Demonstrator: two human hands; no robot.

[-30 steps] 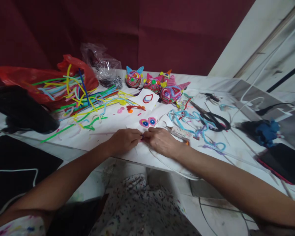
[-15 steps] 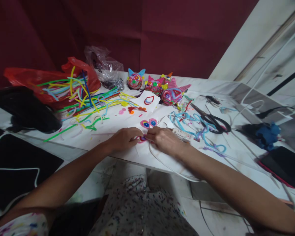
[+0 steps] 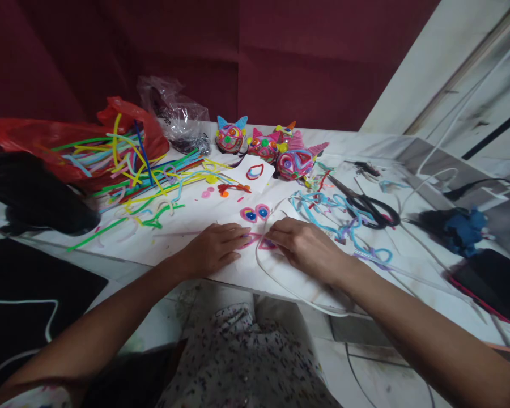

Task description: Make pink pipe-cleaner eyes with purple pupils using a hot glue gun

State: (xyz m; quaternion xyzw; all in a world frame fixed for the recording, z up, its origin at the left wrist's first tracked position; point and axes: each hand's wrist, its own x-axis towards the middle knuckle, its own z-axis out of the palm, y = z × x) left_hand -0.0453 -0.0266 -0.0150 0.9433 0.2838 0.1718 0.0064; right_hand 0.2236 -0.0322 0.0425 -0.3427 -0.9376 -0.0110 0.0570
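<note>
My left hand (image 3: pixel 212 249) lies low over the white paper at the table's front edge, its fingers stretched out and touching a pink pipe-cleaner loop (image 3: pixel 249 241). Just to the right, my right hand (image 3: pixel 304 245) has its fingertips pinched together at a second pink loop with a purple middle (image 3: pixel 267 243), partly hidden under the fingers. Beyond the fingertips lie two finished-looking pipe-cleaner eyes, a left eye (image 3: pixel 250 215) and a right eye (image 3: pixel 263 212), pink-rimmed with blue centres.
Bright pipe cleaners (image 3: pixel 144 164) spill from a red plastic bag (image 3: pixel 29 136). Several decorated balls with ears (image 3: pixel 295 163) stand at the back. Black scissors (image 3: pixel 365 205), tangled blue pipe cleaners (image 3: pixel 318 209) and a white cable (image 3: pixel 276 279) lie right. A black object (image 3: pixel 38 195) stands left.
My hands have moved apart slightly; the left fingers have straightened. Two pink loops now show between them, where one was partly visible. The view has shifted a little.
</note>
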